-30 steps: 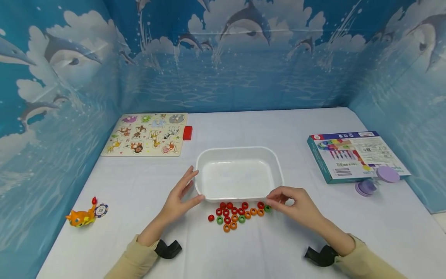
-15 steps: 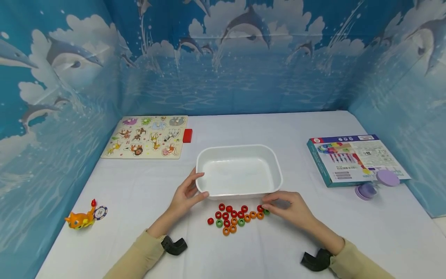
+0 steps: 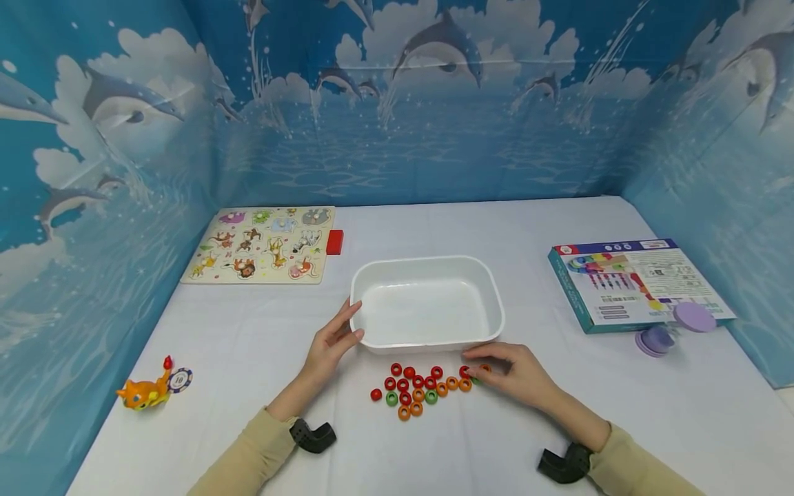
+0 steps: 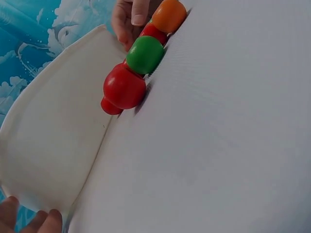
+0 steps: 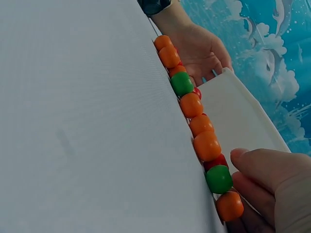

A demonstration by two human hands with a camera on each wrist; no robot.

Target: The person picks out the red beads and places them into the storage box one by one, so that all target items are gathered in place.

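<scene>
A white rectangular tray [image 3: 428, 303] sits mid-table. Just in front of it lie red, orange and green ring-shaped beads [image 3: 418, 395] in a loose cluster. My left hand [image 3: 325, 355] rests against the tray's left side, fingers relaxed and fingertips at the rim. My right hand [image 3: 521, 375] is by the tray's near right corner, thumb and index finger apart. Its thumb is over the right end of the cluster, partly covering a green bead [image 5: 219, 179]. An orange bead [image 3: 486, 368] shows between thumb and index finger. Nothing is visibly pinched.
An animal puzzle board [image 3: 263, 244] and a red block [image 3: 334, 242] lie at the back left. On the right are a flat boxed set [image 3: 639, 286] and a small purple-lidded container [image 3: 655, 341]. An orange toy [image 3: 144, 394] with a chip [image 3: 180, 379] stands at left.
The tray has shifted slightly away from the beads. My left hand has come closer against its side. My right hand has moved a little left, uncovering an orange bead.
</scene>
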